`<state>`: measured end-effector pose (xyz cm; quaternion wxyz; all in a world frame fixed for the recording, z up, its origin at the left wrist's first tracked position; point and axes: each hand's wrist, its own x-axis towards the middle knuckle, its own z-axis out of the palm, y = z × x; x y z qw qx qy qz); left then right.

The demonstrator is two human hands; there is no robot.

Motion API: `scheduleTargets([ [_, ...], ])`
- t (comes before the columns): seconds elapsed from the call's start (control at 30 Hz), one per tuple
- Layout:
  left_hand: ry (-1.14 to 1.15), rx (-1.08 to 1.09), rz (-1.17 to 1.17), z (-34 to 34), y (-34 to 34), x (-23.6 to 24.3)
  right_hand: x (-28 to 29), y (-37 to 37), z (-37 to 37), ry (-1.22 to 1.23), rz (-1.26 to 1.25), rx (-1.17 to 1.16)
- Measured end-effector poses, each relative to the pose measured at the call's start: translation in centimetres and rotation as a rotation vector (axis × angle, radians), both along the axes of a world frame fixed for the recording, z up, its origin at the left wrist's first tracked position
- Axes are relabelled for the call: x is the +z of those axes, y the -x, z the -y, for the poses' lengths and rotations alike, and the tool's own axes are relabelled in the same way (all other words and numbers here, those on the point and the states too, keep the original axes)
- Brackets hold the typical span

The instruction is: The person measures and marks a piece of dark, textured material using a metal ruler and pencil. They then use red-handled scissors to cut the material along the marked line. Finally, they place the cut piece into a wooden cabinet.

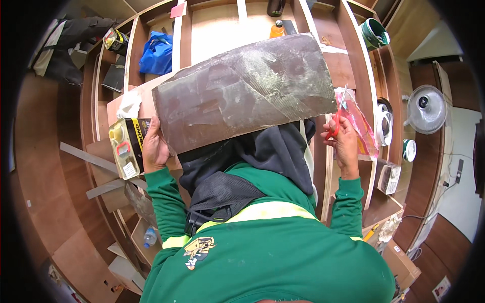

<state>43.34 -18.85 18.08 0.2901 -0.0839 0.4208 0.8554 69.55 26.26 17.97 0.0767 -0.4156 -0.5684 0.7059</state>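
Note:
A wide brown panel point(222, 101) lies tilted in front of me, smeared with a shiny coating that is combed into fine ridges toward its right end. My left hand point(156, 145) grips the panel's lower left edge, its far fingers partly hidden. In my right hand point(345, 144), beside the panel's lower right corner, is a pair of scissors with red handles point(333, 127), blades pointing up and away. Just beyond that hand lies a crumpled pink plastic sheet point(359, 123). A yellow and black metal can point(126, 149) stands close to my left hand.
Open wooden framing point(184, 40) surrounds the panel. Among it sit a blue plastic bag point(156, 53), an orange bottle point(277, 29), a green tub point(374, 34) and rolls of white tape point(385, 125). Metal strips point(91, 157) stick out at left; a fan point(426, 109) stands far right.

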Motion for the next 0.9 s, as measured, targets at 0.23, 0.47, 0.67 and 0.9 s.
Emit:
scheduleTargets([
  [0.23, -0.139, 0.121, 0.057, -1.3, -2.1, -1.3, 1.4, 1.3, -0.1, -0.022, -0.116, -0.063],
  [0.47, -0.146, 0.228, 0.009, -3.7, -5.5, -0.3, 2.2, 2.0, 0.9, -0.017, -0.137, -0.033],
  [0.67, -0.090, 0.189, -0.006, -3.3, -6.6, 0.5, 1.1, 1.6, 1.4, -0.001, 0.005, 0.046],
  [0.9, -0.063, 0.196, -0.034, -3.4, -6.8, 0.5, -1.0, 0.8, 2.0, 0.029, 0.077, 0.061],
])
